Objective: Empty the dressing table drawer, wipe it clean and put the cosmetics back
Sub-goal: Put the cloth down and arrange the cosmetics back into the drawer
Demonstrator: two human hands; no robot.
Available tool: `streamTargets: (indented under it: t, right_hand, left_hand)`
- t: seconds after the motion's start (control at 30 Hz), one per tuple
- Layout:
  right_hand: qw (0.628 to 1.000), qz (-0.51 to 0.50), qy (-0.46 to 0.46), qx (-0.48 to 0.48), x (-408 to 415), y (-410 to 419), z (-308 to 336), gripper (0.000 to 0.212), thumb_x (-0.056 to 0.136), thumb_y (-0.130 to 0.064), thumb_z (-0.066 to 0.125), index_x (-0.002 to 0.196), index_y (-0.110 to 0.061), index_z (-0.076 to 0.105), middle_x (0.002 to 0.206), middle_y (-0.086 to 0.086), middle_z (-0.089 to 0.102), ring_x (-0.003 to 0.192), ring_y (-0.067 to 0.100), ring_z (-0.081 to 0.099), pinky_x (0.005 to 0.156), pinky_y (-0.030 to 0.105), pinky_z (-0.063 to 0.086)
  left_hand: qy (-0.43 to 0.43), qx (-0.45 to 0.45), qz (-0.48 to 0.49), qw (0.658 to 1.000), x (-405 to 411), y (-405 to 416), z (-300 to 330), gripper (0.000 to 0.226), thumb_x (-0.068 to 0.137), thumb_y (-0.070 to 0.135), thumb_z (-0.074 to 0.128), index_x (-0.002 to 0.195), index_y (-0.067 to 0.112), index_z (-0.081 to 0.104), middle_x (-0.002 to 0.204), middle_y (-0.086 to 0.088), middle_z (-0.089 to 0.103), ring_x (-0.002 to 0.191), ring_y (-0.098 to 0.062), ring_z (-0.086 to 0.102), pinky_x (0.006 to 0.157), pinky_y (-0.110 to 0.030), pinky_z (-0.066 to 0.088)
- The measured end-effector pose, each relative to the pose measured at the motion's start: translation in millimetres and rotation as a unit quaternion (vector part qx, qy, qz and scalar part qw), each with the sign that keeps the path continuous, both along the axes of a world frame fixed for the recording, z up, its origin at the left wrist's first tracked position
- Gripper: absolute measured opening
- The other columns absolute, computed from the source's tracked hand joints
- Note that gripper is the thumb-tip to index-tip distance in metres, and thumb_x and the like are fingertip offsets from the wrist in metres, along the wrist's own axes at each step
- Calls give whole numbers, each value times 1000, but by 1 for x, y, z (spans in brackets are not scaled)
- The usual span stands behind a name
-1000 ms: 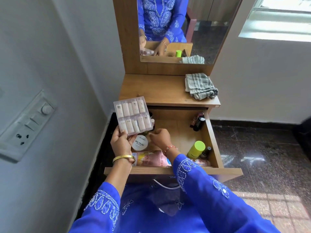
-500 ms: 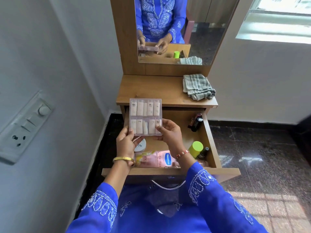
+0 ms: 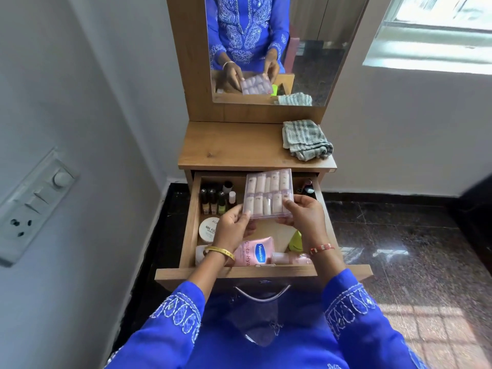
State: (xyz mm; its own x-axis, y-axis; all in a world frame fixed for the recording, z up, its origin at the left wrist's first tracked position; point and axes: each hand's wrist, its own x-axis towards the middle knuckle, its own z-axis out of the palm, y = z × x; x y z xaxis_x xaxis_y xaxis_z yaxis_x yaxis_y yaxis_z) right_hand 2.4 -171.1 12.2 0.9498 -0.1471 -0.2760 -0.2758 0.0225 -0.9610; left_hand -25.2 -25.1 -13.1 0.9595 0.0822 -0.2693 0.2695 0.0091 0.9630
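The wooden drawer point(image 3: 189, 227) of the dressing table stands pulled out. Above its middle I hold a clear plastic case point(image 3: 267, 193) of small pink tubes, my left hand point(image 3: 232, 227) on its lower left corner and my right hand point(image 3: 306, 215) on its lower right edge. Inside the drawer, several nail polish bottles point(image 3: 215, 199) stand at the back left, a round white tub point(image 3: 208, 229) lies in front of them, a pink Vaseline tube point(image 3: 257, 252) rests along the front, and a green-capped bottle point(image 3: 296, 241) sits partly hidden under my right wrist.
A folded grey checked cloth point(image 3: 306, 139) lies on the right of the table top point(image 3: 229, 147). The mirror point(image 3: 314, 54) rises behind it. A white wall with a switch panel point(image 3: 32, 206) stands close on the left. Dark tiled floor point(image 3: 404, 235) spreads to the right.
The case moved from the drawer's left to its middle, and my right hand rose from the drawer to join the left hand on it. The nail polish bottles came into sight.
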Motion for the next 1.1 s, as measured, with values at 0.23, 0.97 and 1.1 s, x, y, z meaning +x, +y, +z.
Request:
streamTargets:
  t: [0.23,0.97,1.1]
  right_hand:
    - [974,75,72,-201,25,-2,-14,22,85,-10,61,66,-12,50,74,13,61,83,39,67,78,53,56]
    - [926,86,130,-344,12,29,-51,42,89,-11,53,125,-1,36,133,21,46,122,37,48,100,40,41]
    - [916,108,137,-362,14,28,-51,47,88,-13,57,128,-1,37,134,20,46,122,36,48,101,39,42]
  left_hand:
    - [118,32,-42,992,4,-4,-8,24,96,12,42,78,11,58,77,-10,60,67,-19,60,58,-22,54]
    - [115,250,-11,961,12,-6,-9,34,85,2,51,117,5,60,109,-15,67,101,-31,61,81,-30,47]
    - [106,244,-29,963,8,-6,-6,38,86,0,45,122,5,56,107,-15,67,100,-34,60,74,-29,43]
